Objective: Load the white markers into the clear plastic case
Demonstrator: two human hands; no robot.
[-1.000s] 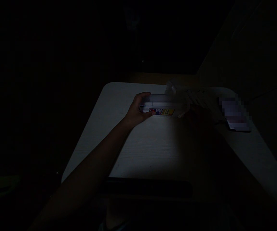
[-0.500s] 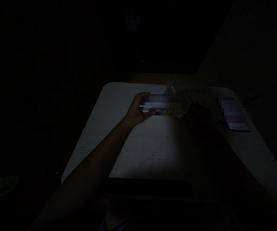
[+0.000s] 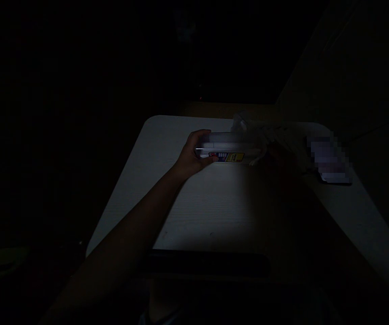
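Note:
The scene is very dark. My left hand [image 3: 194, 153] reaches out over a white table [image 3: 167, 180] and is wrapped round the left end of a long clear box [image 3: 230, 145] with a red, blue and yellow label on its front. My right hand [image 3: 279, 155] is only a dim shape in shadow at the box's right end, next to crumpled pale plastic wrap [image 3: 269, 133]. Its fingers cannot be made out.
A flat, blurred-out object [image 3: 331, 162] lies on the table's right side. A dark bar [image 3: 208, 264] runs along the table's near edge. Everything around the table is black.
The pale wrap at the box's right end has shifted a little. My left hand and the box stay in place.

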